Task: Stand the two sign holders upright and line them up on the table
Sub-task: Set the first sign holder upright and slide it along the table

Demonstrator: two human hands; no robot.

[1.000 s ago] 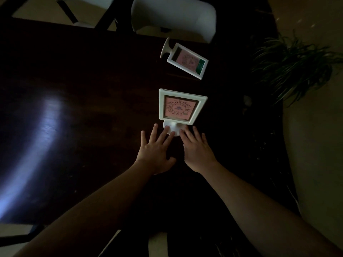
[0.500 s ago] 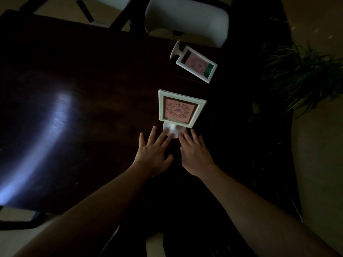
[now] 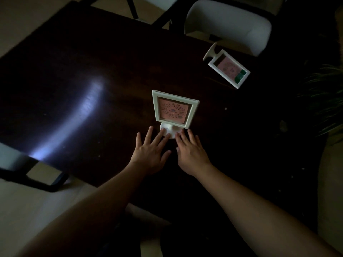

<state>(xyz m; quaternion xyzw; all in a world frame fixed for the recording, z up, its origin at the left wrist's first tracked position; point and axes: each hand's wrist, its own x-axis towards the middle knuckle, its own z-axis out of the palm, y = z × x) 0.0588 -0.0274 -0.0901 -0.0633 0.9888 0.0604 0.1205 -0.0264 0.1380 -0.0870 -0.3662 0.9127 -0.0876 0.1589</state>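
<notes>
Near sign holder [image 3: 175,108] stands upright on table [image 3: 92,62], base touching fingertips of both hands. Left hand [image 3: 150,151] & right hand [image 3: 191,151] flat, fingers spread, gripping nothing. Far sign holder [image 3: 227,66] lies flat up-right, well apart, long axis diagonal, base pointing up-left; right hand nearer, likely next. Vs 1 s ago: hands unchanged, only view shifted

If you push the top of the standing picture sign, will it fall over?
Probably, yes. The standing sign holder has a wide frame on a small round base, so it looks top-heavy. A push low down would likely slide it on the shiny table instead. The left hand and right hand touch only the base.
</notes>
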